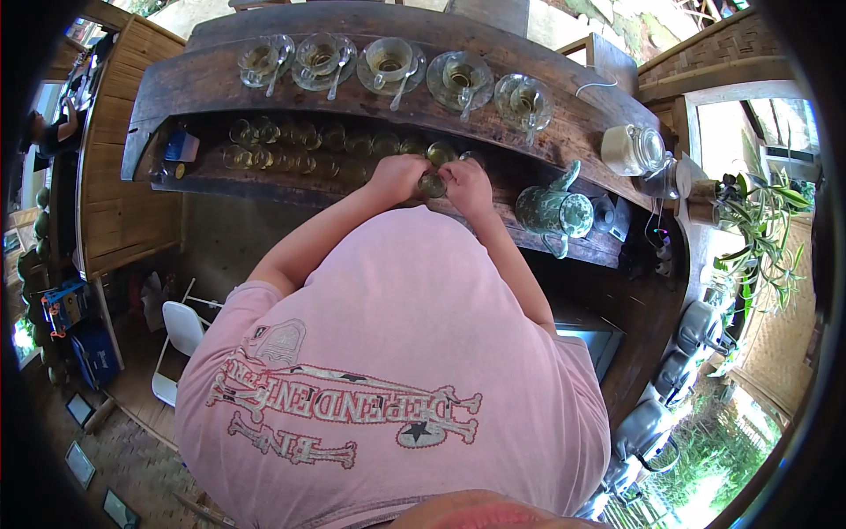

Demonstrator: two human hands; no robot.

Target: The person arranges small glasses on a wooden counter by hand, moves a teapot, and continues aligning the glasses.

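Observation:
My left hand point(401, 179) is at the lower shelf, its fingers closed against the left side of a small glass point(431, 185). My right hand point(467, 186) meets the glass from the right, fingers also bent round it. Both hands nearly touch. Just beyond them stands another glass point(441, 153). Rows of small glasses point(304, 136) line the shelf to the left. On the counter above, several glass cups point(389, 61) sit on saucers with spoons.
A green speckled pitcher point(555, 212) stands right of my hands. Farther right are a glass jar point(632, 150) and a potted plant point(767, 207). A blue box point(181, 146) sits at the shelf's left end. At the far left edge a person point(58, 128) is partly visible.

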